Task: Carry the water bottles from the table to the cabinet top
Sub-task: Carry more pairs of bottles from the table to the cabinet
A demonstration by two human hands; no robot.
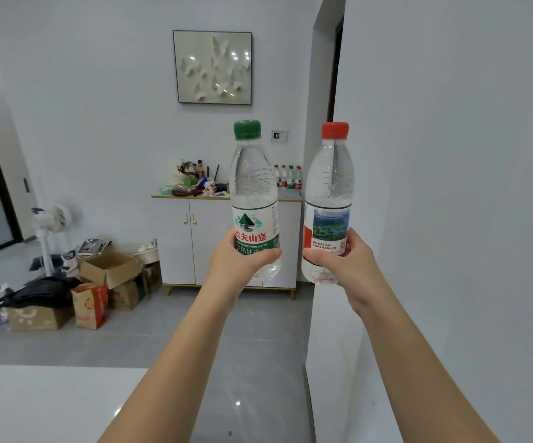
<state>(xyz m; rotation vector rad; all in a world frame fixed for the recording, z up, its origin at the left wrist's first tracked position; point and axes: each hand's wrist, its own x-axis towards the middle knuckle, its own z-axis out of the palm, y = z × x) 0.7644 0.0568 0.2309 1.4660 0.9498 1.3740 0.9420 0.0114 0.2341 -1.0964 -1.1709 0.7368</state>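
Observation:
My left hand (pixel 235 260) grips a clear water bottle with a green cap (pixel 252 187) around its lower label, held upright in front of me. My right hand (pixel 345 260) grips a second clear bottle with a red cap (pixel 330 180), also upright, just right of the first. Across the room stands a white cabinet (pixel 207 238) against the far wall. Several more water bottles (pixel 288 176) stand at the right end of its top. The white table (pixel 45 401) lies at the lower left, beneath my left forearm.
Clutter of bags and small items (pixel 191 183) covers the left part of the cabinet top. Cardboard boxes (pixel 108 270), a paper bag (pixel 89 305), a white fan (pixel 51 231) and shoes sit on the floor at left. A white wall corner (pixel 338 346) juts in on the right.

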